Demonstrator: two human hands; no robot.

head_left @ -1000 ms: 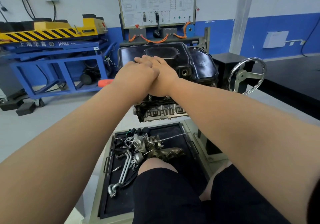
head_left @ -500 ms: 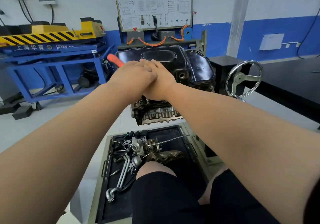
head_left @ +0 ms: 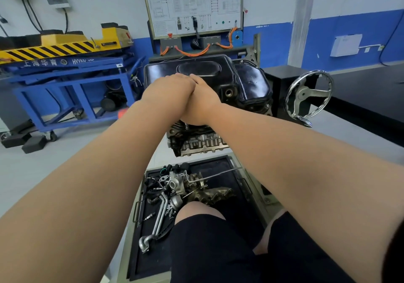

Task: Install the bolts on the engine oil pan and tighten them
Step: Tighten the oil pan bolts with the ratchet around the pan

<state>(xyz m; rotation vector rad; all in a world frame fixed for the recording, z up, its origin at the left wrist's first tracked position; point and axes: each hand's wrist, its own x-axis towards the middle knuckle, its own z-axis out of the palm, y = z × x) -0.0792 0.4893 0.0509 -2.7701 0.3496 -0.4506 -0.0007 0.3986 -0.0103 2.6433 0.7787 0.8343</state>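
Note:
The black engine oil pan [head_left: 220,81] lies on top of the upturned engine block [head_left: 199,145] straight ahead. My left hand [head_left: 169,90] and my right hand [head_left: 203,101] press together over the pan's near edge, the left one overlapping the right. They are closed on a wrench. Only its blurred orange handle tip [head_left: 121,113] shows, left of my left forearm. A short silver shaft [head_left: 187,126] pokes out under my right hand. The bolt beneath is hidden.
A silver handwheel [head_left: 308,95] sits on the engine stand to the right. Below the engine, a black tray [head_left: 220,164] holds several loose engine parts, with my knees over its near end. A blue and yellow lift cart [head_left: 65,81] stands at left, and a training board [head_left: 192,4] is behind.
The orange handle swung up and toward the pan half a second ago and is now back down at the left. My hands stayed over the same spot on the pan's edge.

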